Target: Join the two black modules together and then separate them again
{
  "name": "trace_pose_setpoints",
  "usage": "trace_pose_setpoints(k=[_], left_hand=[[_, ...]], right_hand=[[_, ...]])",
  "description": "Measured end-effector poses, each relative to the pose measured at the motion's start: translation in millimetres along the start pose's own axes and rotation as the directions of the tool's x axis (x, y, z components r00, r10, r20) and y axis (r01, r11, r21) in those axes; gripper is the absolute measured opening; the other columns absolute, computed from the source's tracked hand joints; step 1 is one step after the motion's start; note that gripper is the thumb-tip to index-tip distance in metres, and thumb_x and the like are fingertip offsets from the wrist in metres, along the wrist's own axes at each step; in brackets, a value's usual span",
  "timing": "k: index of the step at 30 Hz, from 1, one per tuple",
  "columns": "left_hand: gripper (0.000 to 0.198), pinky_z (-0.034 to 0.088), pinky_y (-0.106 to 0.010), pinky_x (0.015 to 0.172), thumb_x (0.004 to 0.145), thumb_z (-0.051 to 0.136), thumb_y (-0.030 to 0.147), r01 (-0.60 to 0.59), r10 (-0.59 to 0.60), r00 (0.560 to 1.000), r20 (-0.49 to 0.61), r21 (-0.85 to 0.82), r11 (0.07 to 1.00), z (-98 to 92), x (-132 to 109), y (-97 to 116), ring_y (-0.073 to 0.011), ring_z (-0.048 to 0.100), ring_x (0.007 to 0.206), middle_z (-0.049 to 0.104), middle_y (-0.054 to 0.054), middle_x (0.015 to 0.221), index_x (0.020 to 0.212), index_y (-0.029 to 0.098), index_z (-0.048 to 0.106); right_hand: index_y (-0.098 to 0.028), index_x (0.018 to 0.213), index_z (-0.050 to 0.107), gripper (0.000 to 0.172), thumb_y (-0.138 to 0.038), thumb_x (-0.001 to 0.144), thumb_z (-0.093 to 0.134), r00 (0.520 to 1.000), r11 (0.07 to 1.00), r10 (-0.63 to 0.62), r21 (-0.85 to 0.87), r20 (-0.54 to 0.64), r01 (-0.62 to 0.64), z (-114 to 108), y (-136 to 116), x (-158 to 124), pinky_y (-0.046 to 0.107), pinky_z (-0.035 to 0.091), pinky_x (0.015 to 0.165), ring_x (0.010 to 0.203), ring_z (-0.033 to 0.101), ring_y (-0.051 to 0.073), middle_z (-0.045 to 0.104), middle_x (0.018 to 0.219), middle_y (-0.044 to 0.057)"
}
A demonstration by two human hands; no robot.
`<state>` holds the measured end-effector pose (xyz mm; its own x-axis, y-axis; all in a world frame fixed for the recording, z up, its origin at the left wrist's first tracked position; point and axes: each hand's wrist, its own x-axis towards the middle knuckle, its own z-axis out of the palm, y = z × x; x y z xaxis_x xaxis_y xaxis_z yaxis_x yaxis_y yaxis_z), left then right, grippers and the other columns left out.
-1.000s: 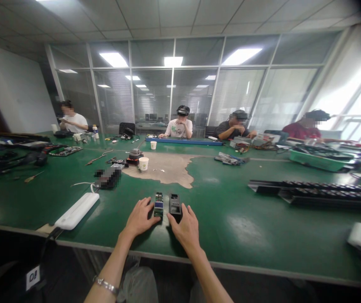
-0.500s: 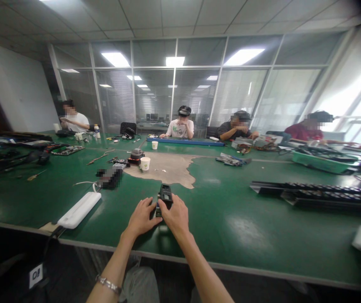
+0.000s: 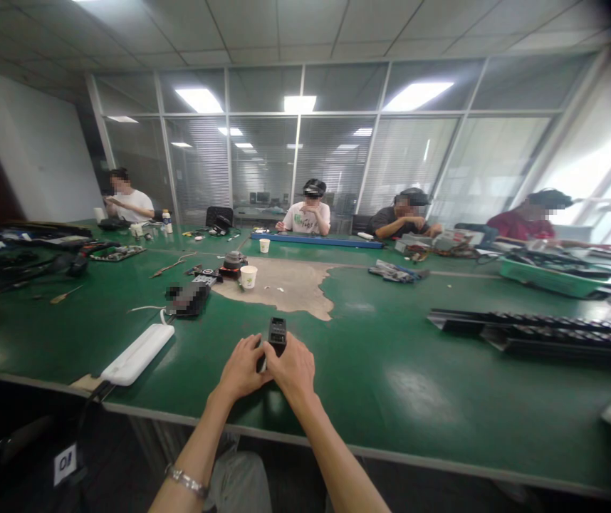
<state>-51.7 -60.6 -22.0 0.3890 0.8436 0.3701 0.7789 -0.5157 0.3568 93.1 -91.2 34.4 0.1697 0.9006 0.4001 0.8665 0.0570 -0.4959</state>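
A small black box-shaped device [image 3: 278,331] with openings in its upper face is between my hands, just above or on the green table [image 3: 369,385]; I cannot tell which. My right hand [image 3: 293,365] is closed round its right side, with the thumb across its near face. From the left, my left hand [image 3: 241,367] grips it with bent fingers, and the two thumbs nearly meet in front. The hands cover the device's lower part.
A white power strip [image 3: 139,354] lies to the left. Beyond stand a paper cup [image 3: 248,277] and dark electronic parts [image 3: 191,296]. Black metal rails [image 3: 540,331] and a green basket [image 3: 551,276] are at the right. Several people sit round the table.
The black device has turned and tipped slightly between my hands. My right hand has shifted a little left, its thumb now closer to my left hand.
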Motion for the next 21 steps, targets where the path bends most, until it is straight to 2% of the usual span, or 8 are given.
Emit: trace_pose_setpoints(k=[4, 8, 12, 14, 17, 19, 21], left_hand=[[0.076, 0.024, -0.049, 0.116, 0.075, 0.065, 0.036, 0.035, -0.035, 0.999, 0.0, 0.006, 0.999, 6.4, 0, -5, -0.0302, 0.034, 0.139, 0.037, -0.017, 0.149, 0.142, 0.014, 0.038], [0.076, 0.024, -0.046, 0.117, 0.08, 0.055, 0.031, 0.06, -0.06, 0.998, 0.01, 0.005, 0.998, 7.3, 1, -5, -0.027, 0.031, 0.141, 0.033, -0.017, 0.152, 0.147, 0.01, 0.026], [0.071, 0.025, -0.047, 0.116, 0.08, 0.05, 0.026, 0.052, -0.052, 0.999, 0.015, 0.027, 0.998, 4.4, 1, -3, -0.0271, 0.033, 0.139, 0.036, -0.015, 0.151, 0.147, 0.013, 0.029], [0.072, 0.024, -0.047, 0.117, 0.076, 0.052, 0.024, 0.049, -0.05, 0.998, 0.027, 0.039, 0.998, 3.4, 1, -2, -0.0276, 0.034, 0.139, 0.037, -0.013, 0.15, 0.145, 0.015, 0.033], [0.074, 0.023, -0.047, 0.117, 0.074, 0.055, 0.025, 0.046, -0.047, 0.998, 0.031, 0.04, 0.998, 2.5, 1, -2, -0.0282, 0.034, 0.139, 0.039, -0.013, 0.149, 0.144, 0.016, 0.035], [0.073, 0.024, -0.047, 0.117, 0.074, 0.057, 0.028, 0.039, -0.04, 0.999, 0.025, 0.038, 0.998, 1.8, 1, -1, -0.0288, 0.035, 0.138, 0.039, -0.012, 0.149, 0.144, 0.016, 0.036], [0.072, 0.023, -0.048, 0.117, 0.075, 0.058, 0.029, 0.031, -0.032, 0.999, 0.023, 0.04, 0.999, 0.5, 0, 1, -0.0294, 0.035, 0.138, 0.04, -0.012, 0.149, 0.143, 0.016, 0.038]], right_hand=[[-0.02, 0.092, 0.058, 0.032, -0.049, 0.083, 0.053, 1.0, 1.0, 0.001, -0.013, 0.008, -0.001, 3, -1, -6, 0.032, 0.04, 0.077, 0.088, 0.064, 0.025, 0.068, 0.089, 0.01], [-0.018, 0.092, 0.059, 0.031, -0.048, 0.082, 0.054, 1.0, 0.999, -0.012, -0.035, 0.016, 0.013, 6, 0, -13, 0.034, 0.04, 0.079, 0.089, 0.064, 0.026, 0.068, 0.09, 0.012], [-0.019, 0.106, 0.059, 0.037, -0.046, 0.082, 0.056, 1.0, 1.0, -0.018, -0.021, 0.009, 0.018, 13, 9, -21, 0.035, 0.041, 0.083, 0.096, 0.063, 0.027, 0.069, 0.095, 0.011], [-0.018, 0.119, 0.056, 0.05, -0.048, 0.08, 0.058, 1.0, 1.0, -0.019, -0.002, 0.004, 0.019, 19, 14, -22, 0.038, 0.041, 0.089, 0.108, 0.059, 0.03, 0.068, 0.106, 0.013], [-0.014, 0.134, 0.048, 0.068, -0.05, 0.078, 0.061, 1.0, 0.999, -0.025, 0.046, -0.012, 0.025, 26, 20, -18, 0.04, 0.037, 0.099, 0.126, 0.047, 0.033, 0.057, 0.13, 0.017], [-0.014, 0.136, 0.046, 0.07, -0.05, 0.078, 0.061, 1.0, 0.997, -0.028, 0.075, -0.001, 0.028, 30, 23, -15, 0.04, 0.035, 0.102, 0.129, 0.044, 0.032, 0.054, 0.135, 0.016], [-0.016, 0.135, 0.048, 0.066, -0.049, 0.078, 0.06, 0.999, 0.996, -0.028, 0.086, 0.027, 0.025, 31, 25, -13, 0.041, 0.035, 0.103, 0.128, 0.046, 0.031, 0.057, 0.13, 0.015]])
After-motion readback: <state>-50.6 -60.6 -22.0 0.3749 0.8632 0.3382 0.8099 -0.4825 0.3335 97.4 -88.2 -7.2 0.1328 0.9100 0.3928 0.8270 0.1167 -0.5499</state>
